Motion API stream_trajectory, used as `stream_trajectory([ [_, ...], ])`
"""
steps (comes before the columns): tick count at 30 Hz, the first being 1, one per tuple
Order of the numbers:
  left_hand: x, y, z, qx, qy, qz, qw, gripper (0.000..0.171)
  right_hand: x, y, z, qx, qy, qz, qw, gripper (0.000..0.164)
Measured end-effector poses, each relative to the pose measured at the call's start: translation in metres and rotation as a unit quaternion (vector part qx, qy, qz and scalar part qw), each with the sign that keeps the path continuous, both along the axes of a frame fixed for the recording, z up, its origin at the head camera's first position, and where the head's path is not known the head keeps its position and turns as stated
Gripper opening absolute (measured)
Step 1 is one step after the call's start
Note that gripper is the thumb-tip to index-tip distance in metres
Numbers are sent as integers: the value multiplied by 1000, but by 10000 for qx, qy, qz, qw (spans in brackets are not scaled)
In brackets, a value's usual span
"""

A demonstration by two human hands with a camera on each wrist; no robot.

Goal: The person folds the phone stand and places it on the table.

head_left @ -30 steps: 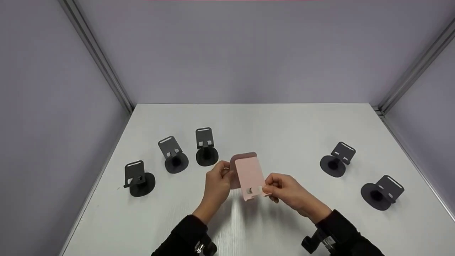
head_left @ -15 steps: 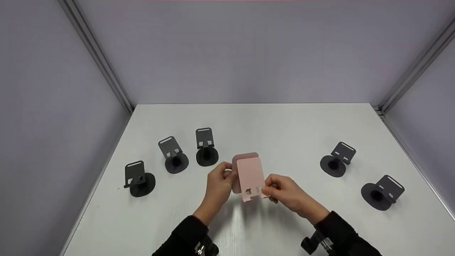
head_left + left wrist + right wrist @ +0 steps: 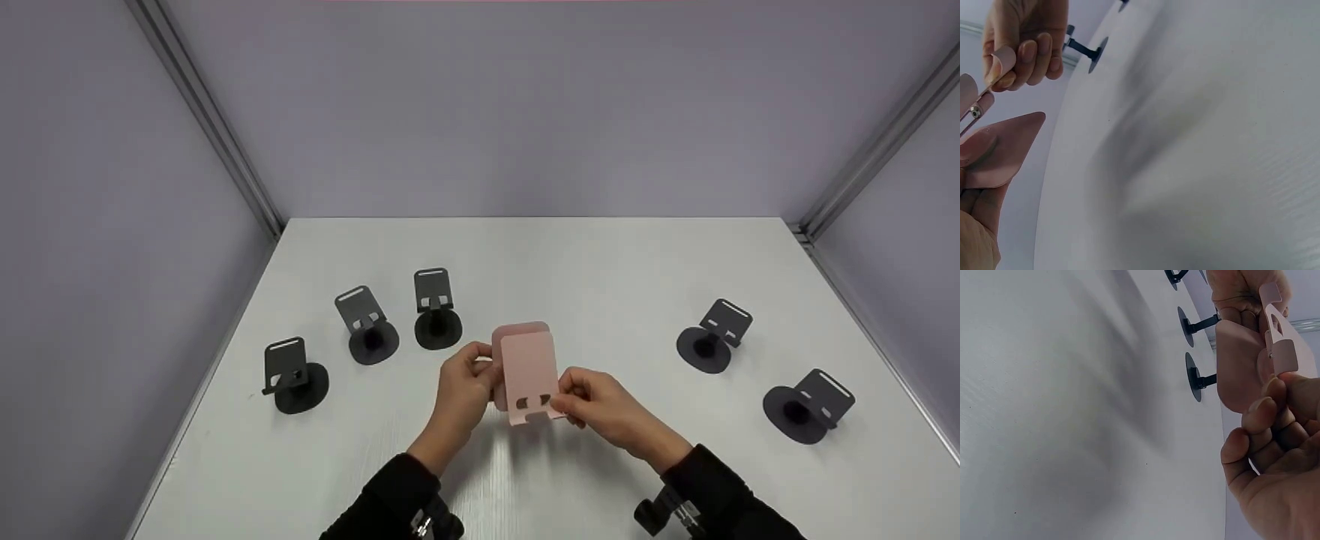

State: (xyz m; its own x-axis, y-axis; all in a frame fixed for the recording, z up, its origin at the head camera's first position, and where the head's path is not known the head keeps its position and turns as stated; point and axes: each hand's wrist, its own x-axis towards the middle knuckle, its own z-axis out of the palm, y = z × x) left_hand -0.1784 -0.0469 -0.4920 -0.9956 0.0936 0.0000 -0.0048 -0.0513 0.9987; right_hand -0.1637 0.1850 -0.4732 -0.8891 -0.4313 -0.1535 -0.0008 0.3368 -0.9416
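Observation:
A pink phone stand [image 3: 528, 367] is held up off the table between both hands. Its front plate has two cutouts and small lips at the lower edge, and a rounded base plate [image 3: 1010, 149] lies behind it. My left hand [image 3: 463, 386] grips that base plate at its left side. With thumb and fingers, my right hand [image 3: 607, 409] pinches the lip at the front plate's lower right corner. In the right wrist view the two plates stand apart at an angle, joined near the lips, and the right hand [image 3: 1275, 467] holds one lip.
Black phone stands with round bases stand on the white table [image 3: 600, 277]: several in all, one at far left [image 3: 296, 375], two [image 3: 366, 326] [image 3: 435, 309] beside it, and two at right [image 3: 712, 336] [image 3: 806, 407]. Pale walls enclose the table's back and sides.
The pink stand has shifted slightly right and turned, so its front plate looks straighter and its base plate lies more in line behind. The left hand moved a little right; both hands keep their hold.

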Motion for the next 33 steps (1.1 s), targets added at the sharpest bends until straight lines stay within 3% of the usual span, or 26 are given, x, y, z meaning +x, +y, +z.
stream_trajectory([
  [15, 1, 2, 0, 140, -325, -118, 9993, 10, -2, 0, -8, 375, 234, -50, 9990, 18],
  [22, 1, 2, -4, 454, -587, -240, 9969, 12, -1, 1, -12, 505, 330, -84, 9981, 18],
  [33, 2, 2, -5, 437, -687, -273, 9963, 14, 1, 2, -16, 496, 185, -46, 9986, 21],
])
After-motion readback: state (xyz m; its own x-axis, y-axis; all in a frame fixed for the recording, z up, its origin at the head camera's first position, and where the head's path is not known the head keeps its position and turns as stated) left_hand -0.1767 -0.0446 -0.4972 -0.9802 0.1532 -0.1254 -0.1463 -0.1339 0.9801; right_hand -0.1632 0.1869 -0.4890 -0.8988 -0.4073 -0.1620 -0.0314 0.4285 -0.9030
